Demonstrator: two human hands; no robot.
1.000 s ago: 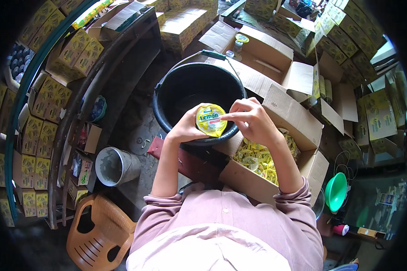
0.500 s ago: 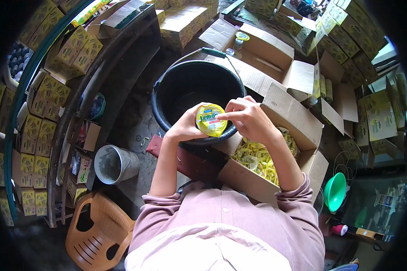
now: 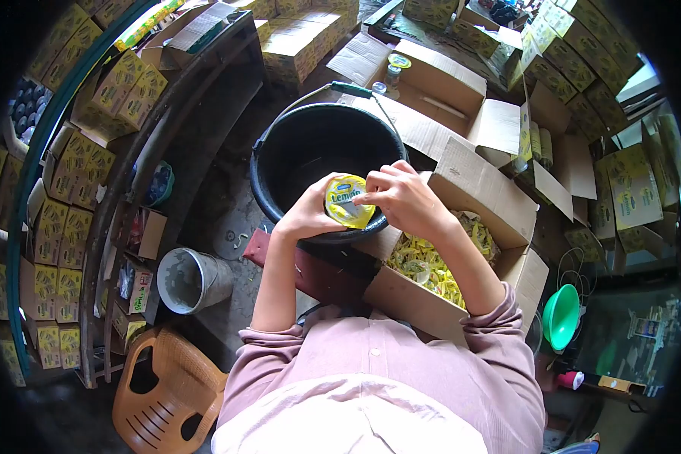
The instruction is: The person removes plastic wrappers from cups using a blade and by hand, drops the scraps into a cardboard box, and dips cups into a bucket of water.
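My left hand (image 3: 310, 209) is wrapped round the side of a plastic cup with a yellow printed lid (image 3: 346, 201) reading "Lemon". The lid faces up at me, over the near rim of a black bucket (image 3: 261, 181). My right hand (image 3: 403, 198) is at the lid's right side, its fingers curled and pinched together. Those fingertips touch the lid near its middle; whether they grip film or something small I cannot make out. The cup's body is mostly hidden by the lid and my left hand.
An open carton (image 3: 446, 314) of yellow lid scraps stands right of the bucket. Behind it another carton (image 3: 446, 68) holds a few cups. A grey bucket (image 3: 212, 281), an orange chair (image 3: 166, 386) and a shelf of yellow boxes (image 3: 72, 231) are leftward; a green basin (image 3: 561, 318) is rightward.
The right fingertips have shifted slightly left and down on the lid, whose print looks a little more covered. The left hand keeps its hold on the cup. The view has shifted slightly.
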